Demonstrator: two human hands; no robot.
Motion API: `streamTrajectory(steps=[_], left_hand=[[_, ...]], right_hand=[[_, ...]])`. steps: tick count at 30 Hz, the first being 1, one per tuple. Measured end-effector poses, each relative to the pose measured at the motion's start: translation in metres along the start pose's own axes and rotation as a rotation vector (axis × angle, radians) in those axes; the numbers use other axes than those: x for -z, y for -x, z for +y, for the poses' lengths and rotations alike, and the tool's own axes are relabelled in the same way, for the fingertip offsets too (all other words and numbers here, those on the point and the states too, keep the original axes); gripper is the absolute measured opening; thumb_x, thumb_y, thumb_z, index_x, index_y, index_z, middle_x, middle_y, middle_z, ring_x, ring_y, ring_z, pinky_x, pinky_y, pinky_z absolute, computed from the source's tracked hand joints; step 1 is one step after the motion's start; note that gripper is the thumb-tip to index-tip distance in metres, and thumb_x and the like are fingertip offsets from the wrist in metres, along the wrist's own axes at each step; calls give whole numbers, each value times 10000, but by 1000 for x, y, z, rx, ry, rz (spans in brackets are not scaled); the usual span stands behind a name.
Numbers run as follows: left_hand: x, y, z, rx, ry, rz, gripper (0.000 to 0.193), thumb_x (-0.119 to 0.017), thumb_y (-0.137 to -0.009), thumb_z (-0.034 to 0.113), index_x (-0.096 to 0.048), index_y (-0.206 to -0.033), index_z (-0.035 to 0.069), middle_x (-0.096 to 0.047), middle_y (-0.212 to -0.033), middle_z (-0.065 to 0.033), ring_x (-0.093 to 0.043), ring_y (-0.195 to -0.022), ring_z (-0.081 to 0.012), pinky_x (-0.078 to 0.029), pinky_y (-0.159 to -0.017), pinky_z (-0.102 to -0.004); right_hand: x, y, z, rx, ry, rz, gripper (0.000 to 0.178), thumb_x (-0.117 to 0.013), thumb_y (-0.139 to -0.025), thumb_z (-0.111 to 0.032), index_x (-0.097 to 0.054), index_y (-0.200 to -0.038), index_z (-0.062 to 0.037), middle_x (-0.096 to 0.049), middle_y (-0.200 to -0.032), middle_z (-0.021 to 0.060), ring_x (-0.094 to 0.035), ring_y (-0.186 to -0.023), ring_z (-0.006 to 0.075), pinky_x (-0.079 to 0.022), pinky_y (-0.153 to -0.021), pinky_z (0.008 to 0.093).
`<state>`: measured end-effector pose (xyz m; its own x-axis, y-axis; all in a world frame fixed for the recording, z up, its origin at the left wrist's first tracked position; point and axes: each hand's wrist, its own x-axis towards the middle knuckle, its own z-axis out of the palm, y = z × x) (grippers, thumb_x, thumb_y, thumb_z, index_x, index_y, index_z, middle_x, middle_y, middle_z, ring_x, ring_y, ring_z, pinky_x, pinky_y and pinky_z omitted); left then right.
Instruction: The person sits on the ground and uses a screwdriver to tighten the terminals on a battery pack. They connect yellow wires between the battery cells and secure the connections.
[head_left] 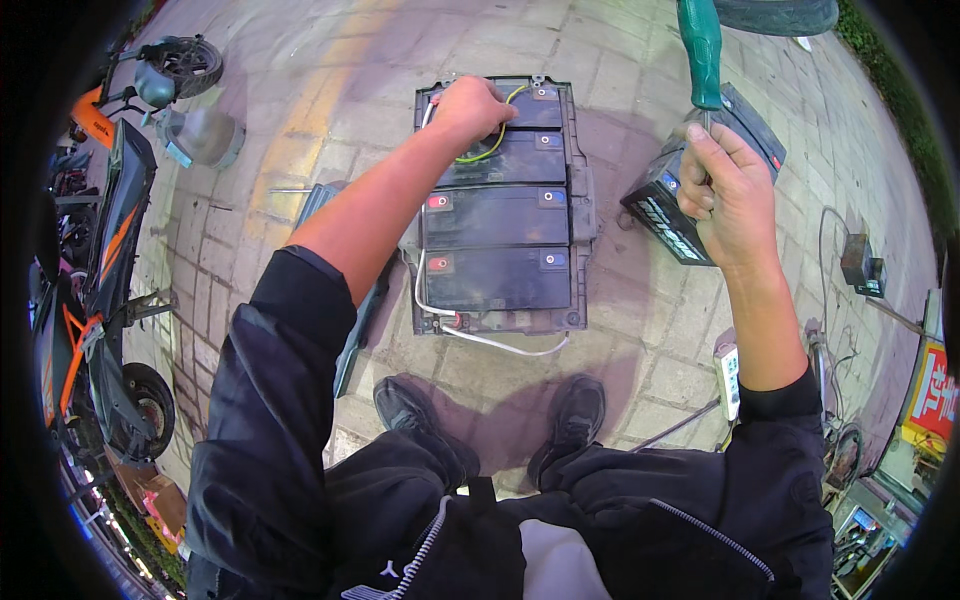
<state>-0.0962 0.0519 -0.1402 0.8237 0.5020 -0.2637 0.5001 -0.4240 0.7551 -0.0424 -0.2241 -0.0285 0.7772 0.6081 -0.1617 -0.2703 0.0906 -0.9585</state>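
Left hand (470, 105): fingers closed on a yellow-green wire (492, 146) at the tray's far end.
Right hand (722, 190): fingers wrapped round a green-handled screwdriver (700, 50).
Battery tray (580, 200): on paved ground, four black batteries (497, 278).
Loose battery (668, 210): right of tray.

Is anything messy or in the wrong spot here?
Yes. One black battery lies tilted on the paving by the right hand, outside the tray that holds four others. A loose white wire trails out of the tray's near edge onto the ground.
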Motion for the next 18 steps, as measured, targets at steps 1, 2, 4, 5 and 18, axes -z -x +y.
streamTrajectory(steps=[1, 2, 4, 5, 18], left_hand=[[4, 3, 1, -6, -12, 13, 240, -707, -773, 151, -672, -922, -33, -654, -716, -78, -597, -605, -131, -481, -593, -278], [10, 6, 1, -10, -23, 28, 261, -713, -761, 178, -685, -927, -21, -670, -729, -83, -616, -619, -140, -489, -620, -289], [29, 16, -5, -15, 13, 46, 287, -713, -759, 207, -693, -944, -12, -686, -769, -84, -630, -644, -146, -496, -644, -298], [42, 22, -14, -12, 56, 48, 291, -708, -768, 207, -689, -956, -14, -686, -796, -82, -623, -654, -142, -495, -640, -297], [149, 261, -297, 503, -81, 169, 198, -694, -758, 199, -720, -897, 60, -666, -740, -47, -587, -670, -123, -483, -666, -301]], right_hand=[[-3, 0, 0, -2, 7, 6, 165, -622, -892, -167, -541, -810, -49, -439, -638, -29, -295, -455, 29, -233, -419, 216], [-5, -1, 0, -5, 14, 8, 167, -623, -891, -170, -541, -809, -49, -439, -639, -29, -296, -457, 29, -232, -421, 216], [-8, -3, 2, -21, 18, -18, 174, -626, -887, -170, -530, -799, -55, -433, -638, -31, -296, -461, 33, -231, -425, 217], [-10, -4, 5, -33, 18, -35, 177, -628, -885, -170, -524, -794, -58, -429, -638, -32, -296, -463, 35, -231, -426, 217], [-20, -18, 25, 154, -52, -216, 237, -463, -977, -182, -558, -1029, 29, -328, -677, -18, -329, -566, 64, -314, -540, 224]])
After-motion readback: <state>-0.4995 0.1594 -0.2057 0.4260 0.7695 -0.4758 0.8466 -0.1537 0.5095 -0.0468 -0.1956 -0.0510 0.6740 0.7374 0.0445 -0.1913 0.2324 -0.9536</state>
